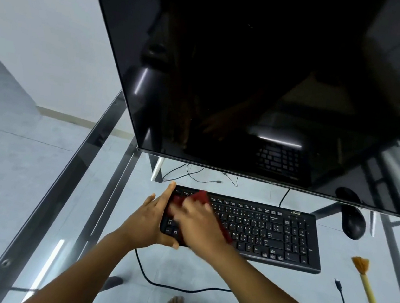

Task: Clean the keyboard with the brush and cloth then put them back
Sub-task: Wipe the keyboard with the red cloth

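A black keyboard (pixel 272 233) lies on the glass desk (pixel 36 206) in front of the monitor. My left hand (pixel 150 218) grips the keyboard's left end, thumb under the front edge and fingers along the side. My right hand (pixel 198 221), blurred by motion, presses a dark red cloth (pixel 201 196) flat onto the left keys. A brush (pixel 367 295) with a yellow handle and orange bristles lies on the glass to the right of the keyboard, untouched.
A large dark monitor (pixel 252 82) leans over the back of the desk. A black mouse (pixel 354 223) sits right of the keyboard. A black cable (pixel 177 287) and a loose plug (pixel 338 285) lie near the front. Bare feet show through the glass.
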`<state>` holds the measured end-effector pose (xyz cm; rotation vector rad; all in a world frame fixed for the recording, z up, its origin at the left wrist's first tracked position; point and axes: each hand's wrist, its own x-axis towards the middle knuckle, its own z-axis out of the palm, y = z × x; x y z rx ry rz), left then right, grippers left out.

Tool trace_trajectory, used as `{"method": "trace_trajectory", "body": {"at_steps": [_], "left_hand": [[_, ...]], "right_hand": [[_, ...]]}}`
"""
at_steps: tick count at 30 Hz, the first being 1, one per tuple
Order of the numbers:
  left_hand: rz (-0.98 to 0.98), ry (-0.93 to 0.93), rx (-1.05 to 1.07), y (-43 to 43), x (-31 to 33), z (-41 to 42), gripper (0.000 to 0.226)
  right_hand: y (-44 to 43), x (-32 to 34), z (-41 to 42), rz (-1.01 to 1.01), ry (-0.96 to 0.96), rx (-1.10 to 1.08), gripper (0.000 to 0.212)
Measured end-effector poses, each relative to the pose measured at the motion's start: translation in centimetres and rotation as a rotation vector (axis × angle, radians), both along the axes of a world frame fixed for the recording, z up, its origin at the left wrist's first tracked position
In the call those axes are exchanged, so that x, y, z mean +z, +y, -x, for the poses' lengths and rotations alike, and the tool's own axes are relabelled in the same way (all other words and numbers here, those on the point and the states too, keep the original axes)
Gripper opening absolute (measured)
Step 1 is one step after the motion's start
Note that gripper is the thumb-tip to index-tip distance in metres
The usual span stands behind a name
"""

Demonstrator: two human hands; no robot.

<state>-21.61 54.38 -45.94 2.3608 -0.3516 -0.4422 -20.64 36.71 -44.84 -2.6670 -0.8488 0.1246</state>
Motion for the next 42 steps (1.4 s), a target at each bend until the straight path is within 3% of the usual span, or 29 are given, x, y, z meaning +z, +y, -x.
{"method": "trace_trajectory", "body": {"at_steps": [2,5,6,10,16,23,26,30,35,37,39,42], "left_hand": [[-0.011,-0.015,0.0,-0.1,0.2,-0.1,0.144],[-0.012,-0.015,-0.002,-0.3,0.7,-0.3,0.144],[-0.013,-0.015,0.0,-0.3,0.7,-0.2,0.145],[-0.066,-0.027,-0.039,0.3,0.2,-0.2,0.154],[-0.041,-0.023,-0.044,0.5,0.9,-0.2,0.15],[-0.068,-0.063,-0.068,0.1,0.4,-0.1,0.15],[-0.071,-0.042,-0.056,0.0,1.0,0.0,0.149],[-0.088,-0.04,-0.051,-0.4,1.4,0.1,0.148],[-0.101,-0.045,-0.055,0.0,0.8,0.0,0.15],[-0.098,-0.035,-0.065,0.1,0.6,-0.1,0.15],[-0.096,-0.029,-0.066,0.0,0.7,-0.2,0.149],[-0.076,-0.013,-0.043,0.0,0.9,0.1,0.148]], "right_hand": [[-1.0,-0.1,0.1,0.017,0.017,0.082,0.05],[-1.7,0.0,-1.5,-0.06,0.0,-0.346,0.047],[-1.2,0.3,-1.2,-0.048,0.007,-0.329,0.047],[-0.6,0.7,2.6,0.041,0.127,0.187,0.043],[-8.7,-0.1,3.6,0.095,0.08,0.088,0.057],[-3.3,0.4,2.9,0.078,0.063,0.206,0.058],[-5.5,0.9,3.2,0.098,0.101,0.252,0.057],[-7.6,0.1,3.8,0.183,0.02,0.239,0.071],[-2.5,0.7,3.4,0.074,0.06,0.284,0.054],[-2.3,1.2,1.4,-0.063,0.139,0.066,0.031],[-2.4,1.4,-0.8,-0.124,0.1,-0.221,0.029],[-0.7,0.5,-0.9,-0.033,-0.009,-0.116,0.046]]}}
